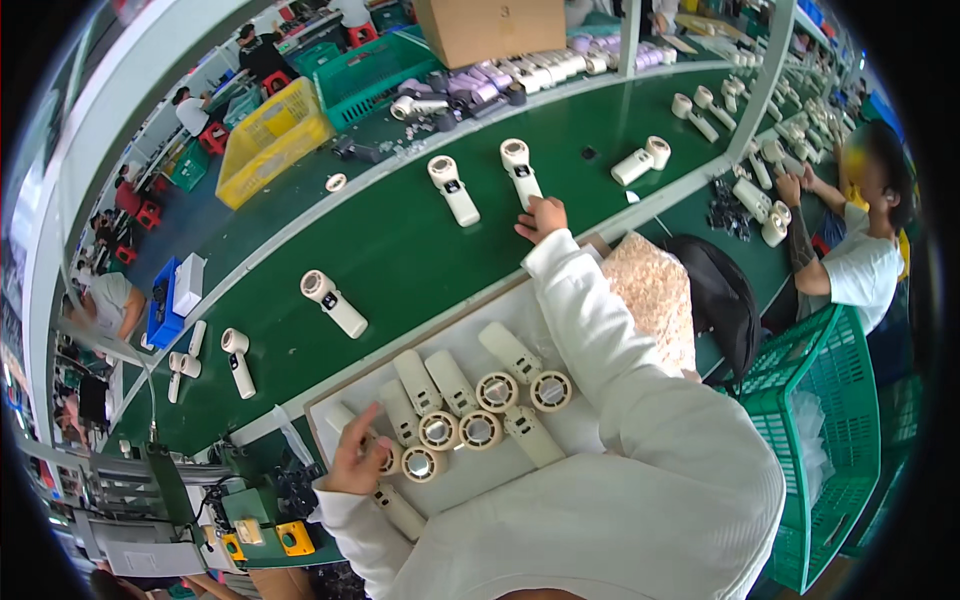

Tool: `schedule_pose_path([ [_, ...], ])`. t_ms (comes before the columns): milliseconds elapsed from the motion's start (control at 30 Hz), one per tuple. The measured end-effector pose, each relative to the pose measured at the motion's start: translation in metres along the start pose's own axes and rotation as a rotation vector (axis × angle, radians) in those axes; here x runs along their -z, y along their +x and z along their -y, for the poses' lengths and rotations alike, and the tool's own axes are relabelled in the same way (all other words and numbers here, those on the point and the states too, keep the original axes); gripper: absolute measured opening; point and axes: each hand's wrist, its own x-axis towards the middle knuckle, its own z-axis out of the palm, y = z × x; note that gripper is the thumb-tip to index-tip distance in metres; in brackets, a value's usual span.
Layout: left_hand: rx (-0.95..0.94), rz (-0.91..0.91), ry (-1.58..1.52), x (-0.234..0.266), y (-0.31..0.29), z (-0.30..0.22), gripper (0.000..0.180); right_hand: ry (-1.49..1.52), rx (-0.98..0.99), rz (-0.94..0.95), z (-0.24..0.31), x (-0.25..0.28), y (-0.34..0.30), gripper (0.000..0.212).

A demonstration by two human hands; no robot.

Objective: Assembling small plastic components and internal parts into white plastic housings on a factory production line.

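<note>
1. Head view, right hand (543, 220): the arm, in a white sleeve, reaches forward over the green belt (420, 270). The fingers meet the lower end of the handle of a cream handheld fan (519, 172); how firmly they close on it cannot be told.
2. Same view, that fan: it lies on the belt, round head pointing away from the person, with a 2nd fan (456, 197) near its left side and a 3rd (633, 167) farther right.
3. Same view, left hand (358, 460): it is over the left part of a pale tray (580, 420), fingers loosely parted, index finger extended, close to the cream fans (451, 383) lying there at differing angles.
4. Same view, nearer surroundings: to the right of the tray are a speckled tan block (650, 295), a black bag (718, 300) and a green basket (850, 440); a co-worker (862, 265) sits beyond.
5. Same view, far side: a yellow crate (270, 150), a green crate (370, 75) and a cardboard box (490, 30) stand past the belt.
</note>
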Motion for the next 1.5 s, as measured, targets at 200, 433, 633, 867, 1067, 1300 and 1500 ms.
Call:
schedule_pose_path([
  [200,-0.017,-0.209,0.158,-0.016,0.000,0.011,0.036,0.096,0.294,-0.029,0.055,-0.007,0.029,0.048],
  [433,0.038,-0.333,0.197,-0.021,0.012,0.006,0.028,-1.217,0.438,-0.564,0.080,0.045,0.172,0.059],
  [633,-0.040,-0.402,0.166,-0.017,0.023,0.019,0.025,-1.533,0.768,-0.500,0.045,0.058,0.165,0.052],
  [867,-0.209,-0.728,-0.191,-0.011,0.001,0.023,0.021,-1.481,1.004,-0.607,0.039,0.081,0.194,0.019],
  [1067,0.039,-0.875,-0.036,-0.017,-0.074,0.003,0.034,-1.728,1.076,-0.277,0.054,0.048,0.139,0.025],
  [1300,0.016,-0.894,-0.019,-0.067,-0.092,0.024,0.049,-1.592,1.210,0.501,0.084,0.038,0.041,0.025],
  [1500,-0.018,-0.899,-0.095,-0.076,-0.089,0.040,0.048,-1.458,0.958,0.763,0.111,0.036,0.002,0.025],
])
